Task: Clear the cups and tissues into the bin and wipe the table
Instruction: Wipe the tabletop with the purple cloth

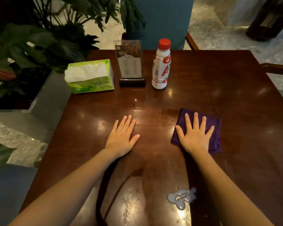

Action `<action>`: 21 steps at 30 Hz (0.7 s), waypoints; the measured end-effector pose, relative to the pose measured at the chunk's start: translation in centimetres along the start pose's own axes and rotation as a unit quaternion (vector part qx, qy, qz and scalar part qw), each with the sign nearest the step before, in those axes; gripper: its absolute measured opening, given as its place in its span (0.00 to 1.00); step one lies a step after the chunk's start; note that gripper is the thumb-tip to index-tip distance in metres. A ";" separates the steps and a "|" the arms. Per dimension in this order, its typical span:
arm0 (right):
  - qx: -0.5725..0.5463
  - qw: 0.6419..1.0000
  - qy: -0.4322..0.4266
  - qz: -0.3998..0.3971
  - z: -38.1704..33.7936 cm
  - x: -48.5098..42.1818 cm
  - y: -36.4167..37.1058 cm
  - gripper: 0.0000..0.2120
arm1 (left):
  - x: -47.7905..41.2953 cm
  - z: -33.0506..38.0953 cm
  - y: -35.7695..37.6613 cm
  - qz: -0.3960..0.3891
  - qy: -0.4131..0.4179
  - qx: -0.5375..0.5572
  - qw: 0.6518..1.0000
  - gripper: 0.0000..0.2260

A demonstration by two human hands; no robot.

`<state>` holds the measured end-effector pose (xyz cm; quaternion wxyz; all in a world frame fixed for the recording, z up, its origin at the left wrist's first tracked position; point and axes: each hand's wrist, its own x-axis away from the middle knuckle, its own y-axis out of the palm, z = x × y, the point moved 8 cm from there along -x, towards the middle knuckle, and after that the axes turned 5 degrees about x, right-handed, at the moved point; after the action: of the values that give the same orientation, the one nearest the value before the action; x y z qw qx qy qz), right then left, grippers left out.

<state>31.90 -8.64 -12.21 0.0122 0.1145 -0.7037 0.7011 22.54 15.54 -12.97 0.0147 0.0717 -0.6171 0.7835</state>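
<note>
A dark wooden surface holds no cups or loose tissues, so wiping seems underway. The right hand presses a purple cloth, fingers spread flat, released. The left hand rests flat, empty. A small spill lies behind the right fingers, toward the person; the next move likely calls for drawing the cloth back over it.

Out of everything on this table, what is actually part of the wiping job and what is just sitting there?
Part of the job:
- purple cloth, flat under the right hand
- milky spill near the front edge
- wooden table
- left hand, flat on the bare wood

Just sitting there:
- green tissue box
- menu stand
- red-capped bottle
- potted plant beside the table
</note>
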 end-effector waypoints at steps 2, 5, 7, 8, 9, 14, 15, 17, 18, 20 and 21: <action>0.004 1.000 -0.018 0.003 -1.7 -0.6 0.0 0.32 | 0.1 -0.3 0.0 -0.010 0.006 0.017 1.000 0.36; 0.006 0.999 -0.040 0.004 -4.3 -1.8 -0.1 0.32 | 1.2 -2.0 -0.3 -0.010 0.004 0.019 1.000 0.35; 0.009 0.999 -0.049 0.001 -6.0 -2.6 -0.2 0.32 | 2.5 -4.8 -0.9 0.014 -0.022 0.016 1.000 0.37; 0.012 0.998 -0.054 0.000 -6.8 -2.9 -0.2 0.32 | 3.4 -6.5 -1.2 0.029 -0.038 0.012 0.999 0.38; 0.013 0.998 -0.059 0.002 -7.7 -3.2 -0.2 0.32 | 4.2 -8.2 -1.4 0.039 -0.055 0.006 0.998 0.38; 0.009 0.996 -0.085 -0.002 -11.9 -4.5 -0.4 0.32 | 5.6 -10.5 -1.8 0.047 -0.083 -0.017 0.995 0.36; 0.010 0.996 -0.089 -0.005 -12.7 -4.7 -0.5 0.32 | 5.5 -10.4 -1.7 0.044 -0.083 -0.022 0.995 0.36; 0.009 0.995 -0.103 -0.008 -14.5 -4.9 -0.6 0.32 | 5.4 -10.5 -1.6 0.043 -0.086 -0.018 0.995 0.36; 0.007 0.994 -0.111 -0.010 -15.5 -5.1 -0.6 0.32 | 5.4 -10.6 -1.6 0.046 -0.086 -0.012 0.995 0.36; 0.004 0.992 -0.125 -0.013 -17.2 -5.3 -0.6 0.32 | 5.5 -10.7 -1.6 0.046 -0.084 -0.002 0.995 0.37; 0.003 0.991 -0.132 -0.014 -18.1 -5.4 -0.6 0.32 | 5.5 -10.6 -1.5 0.046 -0.082 0.002 0.996 0.38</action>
<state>34.68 10.01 -12.28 -0.0708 0.2159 -0.6951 0.6821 16.27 25.86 -13.20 -0.0714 0.1071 -0.6172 0.7762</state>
